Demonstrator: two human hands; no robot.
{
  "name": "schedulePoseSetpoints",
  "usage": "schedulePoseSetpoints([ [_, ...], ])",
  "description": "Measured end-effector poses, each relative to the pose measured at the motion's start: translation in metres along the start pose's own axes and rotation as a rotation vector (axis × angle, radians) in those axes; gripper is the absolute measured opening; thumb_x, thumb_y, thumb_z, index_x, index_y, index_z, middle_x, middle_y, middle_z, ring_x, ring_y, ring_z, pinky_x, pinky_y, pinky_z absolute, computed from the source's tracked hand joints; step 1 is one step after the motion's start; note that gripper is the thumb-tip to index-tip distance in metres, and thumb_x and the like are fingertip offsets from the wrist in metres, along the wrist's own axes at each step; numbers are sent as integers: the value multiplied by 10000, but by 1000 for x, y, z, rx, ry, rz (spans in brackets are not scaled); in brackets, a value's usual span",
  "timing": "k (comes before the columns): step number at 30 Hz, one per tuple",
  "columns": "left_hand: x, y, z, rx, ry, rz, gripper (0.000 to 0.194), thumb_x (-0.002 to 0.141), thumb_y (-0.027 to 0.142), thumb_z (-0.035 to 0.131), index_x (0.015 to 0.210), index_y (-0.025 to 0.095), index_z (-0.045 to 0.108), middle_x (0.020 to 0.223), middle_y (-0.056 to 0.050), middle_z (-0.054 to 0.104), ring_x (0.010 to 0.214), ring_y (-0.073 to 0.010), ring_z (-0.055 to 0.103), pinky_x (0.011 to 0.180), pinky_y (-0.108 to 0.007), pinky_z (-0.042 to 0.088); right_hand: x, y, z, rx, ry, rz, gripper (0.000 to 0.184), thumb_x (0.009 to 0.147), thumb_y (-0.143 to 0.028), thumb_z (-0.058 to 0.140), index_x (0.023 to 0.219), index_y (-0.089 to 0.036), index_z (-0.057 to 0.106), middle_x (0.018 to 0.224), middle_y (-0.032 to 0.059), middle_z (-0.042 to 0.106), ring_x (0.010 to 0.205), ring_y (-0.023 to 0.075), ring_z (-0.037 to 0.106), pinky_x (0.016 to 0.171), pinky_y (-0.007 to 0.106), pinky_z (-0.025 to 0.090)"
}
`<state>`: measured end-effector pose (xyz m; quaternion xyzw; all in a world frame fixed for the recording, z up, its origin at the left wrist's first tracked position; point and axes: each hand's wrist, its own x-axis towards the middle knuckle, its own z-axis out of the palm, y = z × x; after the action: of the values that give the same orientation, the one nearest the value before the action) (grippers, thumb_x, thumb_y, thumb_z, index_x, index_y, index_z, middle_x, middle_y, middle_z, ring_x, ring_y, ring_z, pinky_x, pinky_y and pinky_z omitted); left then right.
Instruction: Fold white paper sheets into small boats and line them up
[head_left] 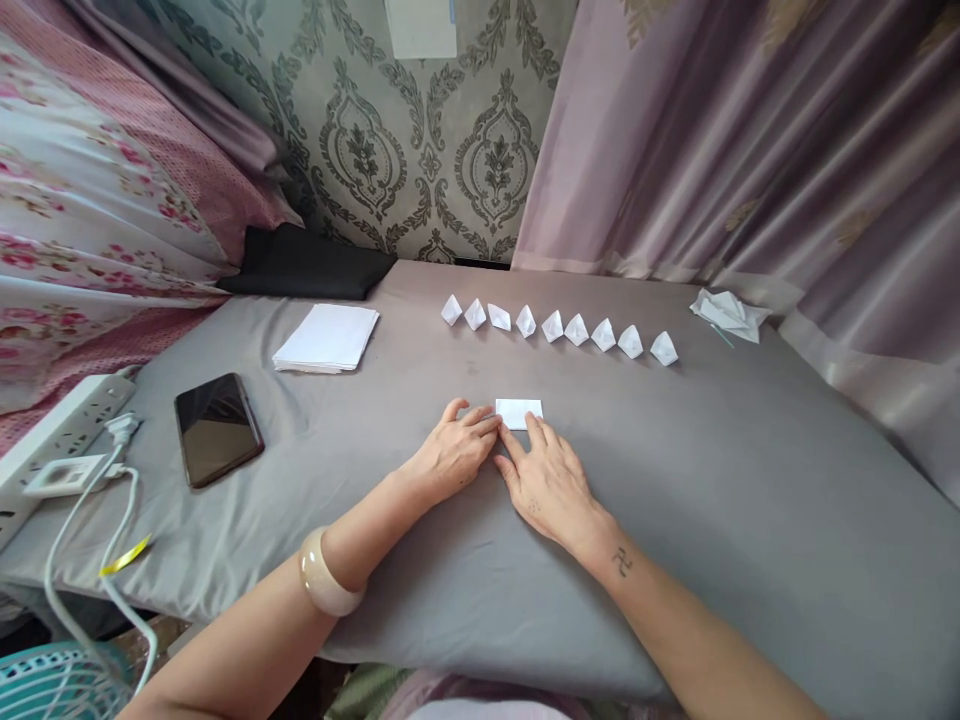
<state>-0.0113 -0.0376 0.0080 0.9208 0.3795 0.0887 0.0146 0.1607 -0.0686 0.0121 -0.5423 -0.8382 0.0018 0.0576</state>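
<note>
A small folded white paper rectangle (pixel 519 412) lies flat on the grey sheet (pixel 675 480) in front of me. My left hand (pixel 452 455) rests palm down, its fingers stretched out and pressing the paper's left edge. My right hand (pixel 550 482) lies flat too, fingertips on the paper's lower edge. Neither hand grips anything. Beyond the paper stands a row of several small folded white paper pieces (pixel 559 328).
A stack of white sheets (pixel 328 338) lies at the back left, a black phone (pixel 217 427) nearer left. A white power strip (pixel 56 430) with a plug and cable sits at the left edge. Crumpled paper (pixel 729 314) lies at the back right by the curtain.
</note>
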Motion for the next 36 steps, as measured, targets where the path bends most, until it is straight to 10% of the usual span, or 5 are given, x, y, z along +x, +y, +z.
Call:
schedulePoseSetpoints([
  [18, 9, 2, 0, -54, 66, -134, 373, 756, 1, 397, 977, 165, 649, 1065, -71, 704, 1002, -210, 610, 992, -452, 291, -1, 24, -15, -35, -48, 131, 426, 985, -317, 288, 1178, -105, 602, 1187, 153, 596, 1047, 260, 535, 763, 364, 459],
  [25, 33, 3, -10, -514, 28, -663, 198, 769, 203, 491, 854, 196, 669, 827, -36, 696, 741, -192, 624, 719, -314, 452, 6, 46, -3, 111, 117, 238, 269, 938, -375, 440, 903, -196, 639, 1009, 82, 651, 955, 240, 574, 668, 331, 451],
  [36, 30, 3, 14, -507, 177, -644, 176, 746, 313, 683, 881, 207, 640, 1007, -58, 596, 981, -239, 519, 882, -379, 400, 21, 58, 25, 362, 263, 188, 580, 807, -315, 651, 1313, -176, 403, 1104, 110, 618, 1016, 288, 570, 810, 414, 510],
])
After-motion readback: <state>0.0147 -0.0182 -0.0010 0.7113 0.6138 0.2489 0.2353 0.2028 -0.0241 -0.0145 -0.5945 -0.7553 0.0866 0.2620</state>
